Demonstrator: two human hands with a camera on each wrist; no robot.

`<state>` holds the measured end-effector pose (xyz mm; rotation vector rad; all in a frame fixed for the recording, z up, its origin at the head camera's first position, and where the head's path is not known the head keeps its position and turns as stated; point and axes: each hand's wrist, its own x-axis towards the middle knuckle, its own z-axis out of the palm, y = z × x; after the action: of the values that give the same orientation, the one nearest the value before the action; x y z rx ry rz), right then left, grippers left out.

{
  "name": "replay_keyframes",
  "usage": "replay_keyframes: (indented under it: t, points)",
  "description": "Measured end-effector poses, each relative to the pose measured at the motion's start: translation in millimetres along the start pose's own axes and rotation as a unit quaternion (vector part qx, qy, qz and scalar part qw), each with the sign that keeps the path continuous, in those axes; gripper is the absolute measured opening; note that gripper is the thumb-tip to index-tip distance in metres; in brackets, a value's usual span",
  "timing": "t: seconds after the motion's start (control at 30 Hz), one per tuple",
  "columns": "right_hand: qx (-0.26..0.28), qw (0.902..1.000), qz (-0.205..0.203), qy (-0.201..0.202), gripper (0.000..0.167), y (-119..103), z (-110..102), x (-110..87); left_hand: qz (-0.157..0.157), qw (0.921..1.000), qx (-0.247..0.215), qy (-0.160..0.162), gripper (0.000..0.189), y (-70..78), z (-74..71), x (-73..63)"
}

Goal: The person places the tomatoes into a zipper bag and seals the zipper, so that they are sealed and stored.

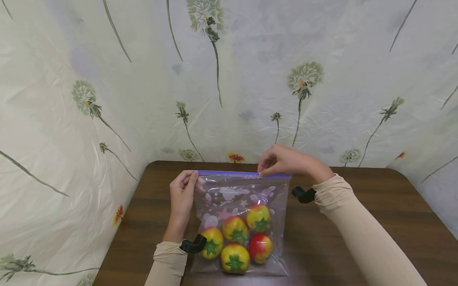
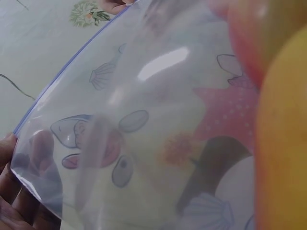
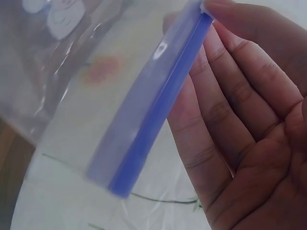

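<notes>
A clear plastic zip bag (image 1: 277, 238) printed with shells and starfish hangs upright over the table, its top edge stretched between both hands. Inside, several yellow-red artificial fruits (image 1: 234, 254) with green star-shaped leaf caps sit in the lower half. My left hand (image 1: 181, 194) pinches the bag's top left corner between thumb and fingers. Further right, my right hand (image 1: 291, 161) pinches the purple zip strip (image 1: 225, 173) near its right end. The right wrist view shows a small white slider (image 3: 204, 8) at the thumb tip, with the other fingers behind the strip.
A dark brown wooden table (image 1: 343, 222) with rounded corners lies beneath. Behind it and along the left hangs a pale sheet (image 1: 247, 79) with dandelion prints. Black camera mounts (image 1: 303, 194) stick out from both wrists.
</notes>
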<state>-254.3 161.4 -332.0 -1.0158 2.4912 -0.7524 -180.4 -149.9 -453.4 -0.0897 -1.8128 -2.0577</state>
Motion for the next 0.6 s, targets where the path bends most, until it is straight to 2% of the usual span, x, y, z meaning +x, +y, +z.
replay_keyframes:
  t: [0.6]
  points:
    - [0.013, 0.9995, 0.026, 0.007, 0.006, 9, -7, -16.0, 0.007, 1.0, -0.005, 0.003, 0.023, 1.5, -2.0, 0.3]
